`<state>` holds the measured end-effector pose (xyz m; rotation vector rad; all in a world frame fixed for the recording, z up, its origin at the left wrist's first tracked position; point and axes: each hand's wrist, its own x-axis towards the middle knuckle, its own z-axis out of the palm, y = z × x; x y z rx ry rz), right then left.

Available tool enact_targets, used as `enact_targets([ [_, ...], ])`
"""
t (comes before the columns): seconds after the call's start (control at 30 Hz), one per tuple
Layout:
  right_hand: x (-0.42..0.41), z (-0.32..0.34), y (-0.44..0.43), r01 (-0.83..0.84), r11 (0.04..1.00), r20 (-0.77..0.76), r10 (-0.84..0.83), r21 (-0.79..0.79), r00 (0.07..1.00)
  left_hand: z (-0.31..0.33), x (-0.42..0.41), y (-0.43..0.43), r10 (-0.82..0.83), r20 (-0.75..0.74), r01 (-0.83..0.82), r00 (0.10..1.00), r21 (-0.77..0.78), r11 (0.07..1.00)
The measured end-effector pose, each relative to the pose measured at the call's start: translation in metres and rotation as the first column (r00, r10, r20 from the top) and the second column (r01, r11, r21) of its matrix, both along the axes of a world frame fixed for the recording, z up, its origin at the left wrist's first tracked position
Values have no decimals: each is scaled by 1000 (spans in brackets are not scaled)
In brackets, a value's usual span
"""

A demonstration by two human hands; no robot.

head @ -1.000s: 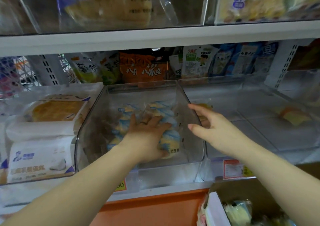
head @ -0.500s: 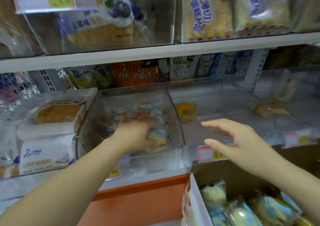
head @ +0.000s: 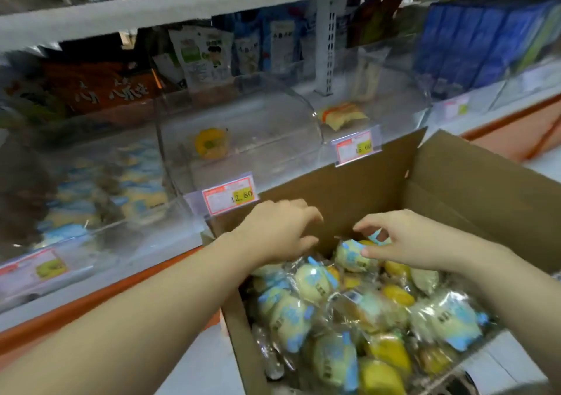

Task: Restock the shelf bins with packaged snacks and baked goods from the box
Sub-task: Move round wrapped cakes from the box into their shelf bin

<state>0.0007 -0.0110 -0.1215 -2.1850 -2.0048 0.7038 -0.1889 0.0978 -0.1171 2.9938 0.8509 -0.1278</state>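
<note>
Both hands are being held over the box of buns.
The right hand is being curled about the topmost bun by the box's far wall, whether clamped cannot be told; the left hand is being held slack and empty beside it.

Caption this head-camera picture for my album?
Left hand and right hand reach into a cardboard box of wrapped buns beside clear shelf bins.

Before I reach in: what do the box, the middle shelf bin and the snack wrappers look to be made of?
Box: brown cardboard, matte, with creased fold-out flaps.
Middle bin: clear rigid plastic, possibly acrylic, glossy; the yellow packet inside shows through its curved front.
Snack wrappers: thin clear film with blue print, shiny and crinkled, likely plastic.
</note>
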Motion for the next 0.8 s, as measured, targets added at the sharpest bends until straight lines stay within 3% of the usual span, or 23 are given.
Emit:
enact_targets([
  [0.07,12,0,-5,3,997,30,0,-80,1000,-26,23,3,-4,-207,-26,978,-144,989],
  [0.17,25,-1,-12,13,992,54,-7,-123,999,-66,47,11,-29,-400,-104,916,-307,946],
  [0.33,40,-6,-21,26,990,44,-20,-140,999,-107,63,17,-47,-645,-253,763,-365,896],
  [0.4,46,-7,-21,38,989,40,-33,-144,999,-115,62,18,-51,-677,-294,735,-386,874],
  [0.53,54,-9,-18,51,988,36,-46,-145,998,-119,48,21,-29,-637,-350,770,-460,816],
  [0.8,41,-22,-12,18,973,49,-7,-229,999,-120,30,4,-130,-570,-254,811,-543,800],
])
